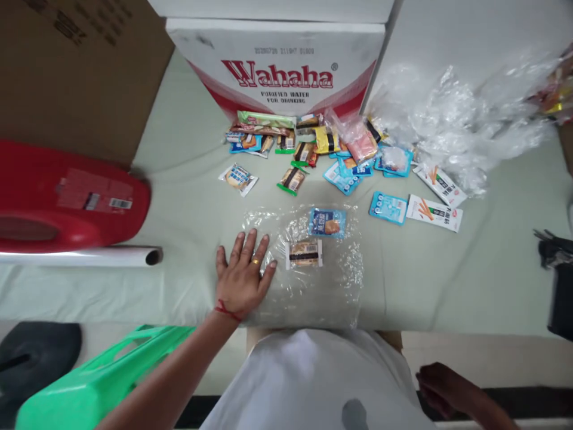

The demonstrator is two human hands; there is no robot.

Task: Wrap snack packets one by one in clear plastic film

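Observation:
My left hand (242,280) lies flat with fingers spread on the left part of a clear plastic bag (331,292), which is spread on the table near its front edge. Within the bag's outline, right of that hand, are a small pack of biscuits (304,254) with a dark band and a blue snack packet (327,222). Whether these two are inside or on top of the plastic is hard to tell. My right hand (441,388) hangs beyond the table's front edge, dark and slightly blurred, its fingers curled in and nothing visible in them.
Several wrapped snacks (293,179) lie before a white Wahaba-style water carton (277,71) printed "Wahaha". White stick-snack packets (434,213) and crumpled clear plastic (465,113) are at right. A red container (71,197) and white roll (80,257) stand left; a green stool (80,388) is below.

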